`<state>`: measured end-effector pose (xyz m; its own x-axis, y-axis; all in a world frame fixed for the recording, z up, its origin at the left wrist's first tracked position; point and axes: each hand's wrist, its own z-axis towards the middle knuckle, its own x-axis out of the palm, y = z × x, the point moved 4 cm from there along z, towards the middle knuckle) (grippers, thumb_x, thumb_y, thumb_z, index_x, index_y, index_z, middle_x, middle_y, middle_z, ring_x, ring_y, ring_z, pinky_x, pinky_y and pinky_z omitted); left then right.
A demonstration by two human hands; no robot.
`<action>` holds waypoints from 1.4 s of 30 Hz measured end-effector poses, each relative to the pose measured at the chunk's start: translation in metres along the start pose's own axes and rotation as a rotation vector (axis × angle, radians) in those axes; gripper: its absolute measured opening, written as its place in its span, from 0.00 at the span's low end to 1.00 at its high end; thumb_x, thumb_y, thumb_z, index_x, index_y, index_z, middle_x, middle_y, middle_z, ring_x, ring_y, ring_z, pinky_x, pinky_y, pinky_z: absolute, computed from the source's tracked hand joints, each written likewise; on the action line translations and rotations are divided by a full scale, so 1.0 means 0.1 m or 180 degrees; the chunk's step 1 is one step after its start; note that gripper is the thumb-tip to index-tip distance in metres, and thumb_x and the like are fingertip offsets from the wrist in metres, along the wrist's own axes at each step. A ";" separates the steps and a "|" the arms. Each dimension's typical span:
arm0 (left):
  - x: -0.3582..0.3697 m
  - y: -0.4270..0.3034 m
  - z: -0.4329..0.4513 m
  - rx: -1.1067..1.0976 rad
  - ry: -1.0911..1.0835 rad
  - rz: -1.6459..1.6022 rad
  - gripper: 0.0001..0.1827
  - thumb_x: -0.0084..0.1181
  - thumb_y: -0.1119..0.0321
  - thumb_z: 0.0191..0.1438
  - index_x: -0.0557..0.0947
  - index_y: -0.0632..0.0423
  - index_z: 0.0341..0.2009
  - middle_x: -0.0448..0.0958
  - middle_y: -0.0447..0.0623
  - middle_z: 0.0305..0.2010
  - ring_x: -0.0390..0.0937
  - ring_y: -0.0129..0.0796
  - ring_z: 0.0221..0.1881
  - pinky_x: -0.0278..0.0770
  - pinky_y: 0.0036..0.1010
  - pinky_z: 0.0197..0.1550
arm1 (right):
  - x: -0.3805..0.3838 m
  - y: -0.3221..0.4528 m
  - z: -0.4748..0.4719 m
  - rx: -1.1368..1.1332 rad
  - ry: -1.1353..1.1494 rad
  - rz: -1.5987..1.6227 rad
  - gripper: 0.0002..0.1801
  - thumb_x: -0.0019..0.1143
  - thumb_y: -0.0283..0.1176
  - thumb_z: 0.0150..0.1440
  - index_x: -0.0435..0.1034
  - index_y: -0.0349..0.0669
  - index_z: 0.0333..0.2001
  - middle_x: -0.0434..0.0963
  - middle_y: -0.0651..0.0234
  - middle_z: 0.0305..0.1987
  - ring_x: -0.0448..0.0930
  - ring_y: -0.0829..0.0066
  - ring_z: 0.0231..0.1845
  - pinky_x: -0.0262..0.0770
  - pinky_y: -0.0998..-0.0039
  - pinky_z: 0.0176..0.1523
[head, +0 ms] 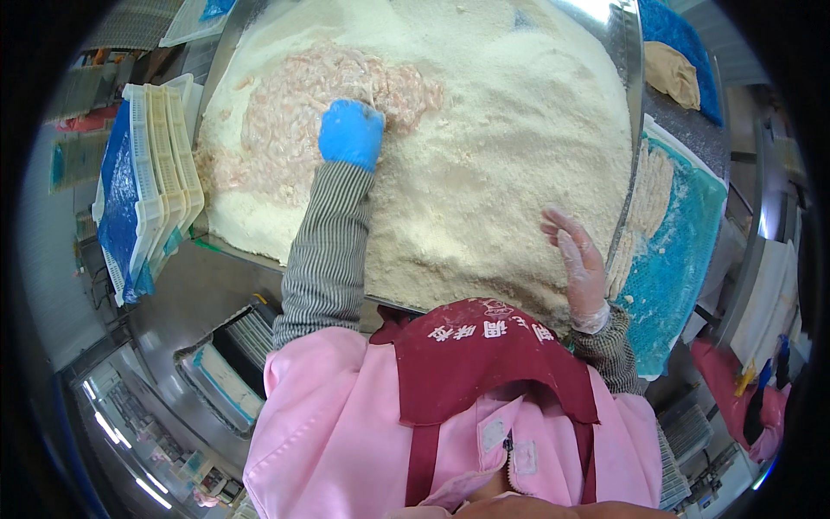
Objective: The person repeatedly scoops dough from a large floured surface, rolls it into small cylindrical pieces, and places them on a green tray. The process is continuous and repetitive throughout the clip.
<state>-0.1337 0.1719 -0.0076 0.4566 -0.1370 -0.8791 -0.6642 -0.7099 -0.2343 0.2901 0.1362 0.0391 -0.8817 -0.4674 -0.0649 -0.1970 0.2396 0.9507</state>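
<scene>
A broad metal-edged tray (pixel 634 84) before me holds a thick bed of pale flour or breading powder (pixel 493 168). A heap of raw, pinkish meat pieces (pixel 292 110) lies on the powder at the upper left. My left hand (pixel 352 134), in a blue glove, presses against the lower right part of the heap; its fingers are hidden, so I cannot tell what they grip. My right hand (pixel 577 263), in a clear, powder-dusted glove, hovers above the powder near the tray's right edge, fingers apart and holding nothing.
Right of the big tray stands a tray with a teal mesh liner (pixel 674 259) and coated strips (pixel 650 188) along its left side. Stacked plastic trays (pixel 159 162) with blue sheeting stand at the left. A tan cloth or bag (pixel 672 74) lies on blue material at the upper right.
</scene>
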 end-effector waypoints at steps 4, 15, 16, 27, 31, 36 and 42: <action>0.14 0.13 -0.58 0.0502 -0.0144 -0.0146 0.23 0.74 0.49 0.53 0.86 0.56 0.41 0.80 0.55 0.50 0.79 0.45 0.49 0.81 0.40 0.49 | 0.24 0.00 0.05 0.0059 0.0321 0.0090 0.20 0.46 0.27 0.74 0.70 0.33 0.66 0.79 0.60 0.64 0.79 0.69 0.62 0.71 0.69 0.68; -0.06 -0.30 0.10 0.0841 -0.1767 0.0640 0.18 0.66 0.51 0.60 0.84 0.54 0.32 0.79 0.52 0.52 0.76 0.46 0.57 0.78 0.44 0.57 | 0.67 -0.10 0.06 0.0151 0.0801 0.0169 0.19 0.48 0.27 0.73 0.73 0.34 0.63 0.82 0.60 0.59 0.81 0.70 0.59 0.75 0.69 0.65; -0.04 -0.29 0.15 0.0825 -0.1660 0.0758 0.18 0.63 0.51 0.61 0.84 0.55 0.32 0.79 0.52 0.51 0.76 0.46 0.56 0.78 0.45 0.56 | 0.69 -0.08 0.07 0.0112 0.0856 0.0096 0.18 0.48 0.27 0.73 0.73 0.34 0.63 0.82 0.61 0.59 0.81 0.70 0.59 0.75 0.69 0.65; 0.68 0.35 -1.67 0.1597 -0.0006 -0.0717 0.25 0.72 0.51 0.56 0.85 0.53 0.53 0.81 0.55 0.52 0.80 0.47 0.52 0.79 0.39 0.56 | 0.72 -0.20 0.12 0.0327 0.0773 0.0185 0.18 0.47 0.31 0.74 0.74 0.34 0.60 0.83 0.62 0.56 0.81 0.72 0.57 0.73 0.70 0.65; 0.45 0.49 -1.53 0.1131 -0.0920 -0.0518 0.26 0.70 0.50 0.57 0.85 0.51 0.56 0.79 0.56 0.60 0.79 0.50 0.57 0.79 0.41 0.59 | 0.75 -0.27 0.09 0.0388 0.0971 -0.0231 0.18 0.48 0.32 0.74 0.75 0.34 0.60 0.84 0.62 0.55 0.82 0.72 0.56 0.74 0.71 0.64; -0.10 0.06 -0.73 0.1472 -0.1860 -0.0242 0.17 0.64 0.57 0.63 0.87 0.50 0.52 0.80 0.55 0.60 0.77 0.51 0.60 0.78 0.41 0.60 | 0.91 -0.27 0.06 0.0616 0.1250 0.0187 0.19 0.47 0.33 0.74 0.75 0.35 0.61 0.84 0.64 0.54 0.82 0.75 0.56 0.74 0.72 0.64; -0.11 -0.27 0.28 0.1935 -0.1903 0.0881 0.13 0.63 0.61 0.64 0.88 0.47 0.51 0.81 0.51 0.61 0.79 0.49 0.59 0.78 0.41 0.61 | 1.04 -0.38 0.15 0.0725 0.1776 0.0170 0.21 0.47 0.37 0.75 0.74 0.36 0.63 0.83 0.65 0.58 0.81 0.76 0.58 0.75 0.73 0.64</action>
<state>-0.1372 0.2124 -0.0038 -0.0382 0.2543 -0.9664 -0.9811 -0.1931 -0.0120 0.1994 0.0911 -0.0081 -0.5471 -0.8107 0.2086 -0.2997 0.4224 0.8554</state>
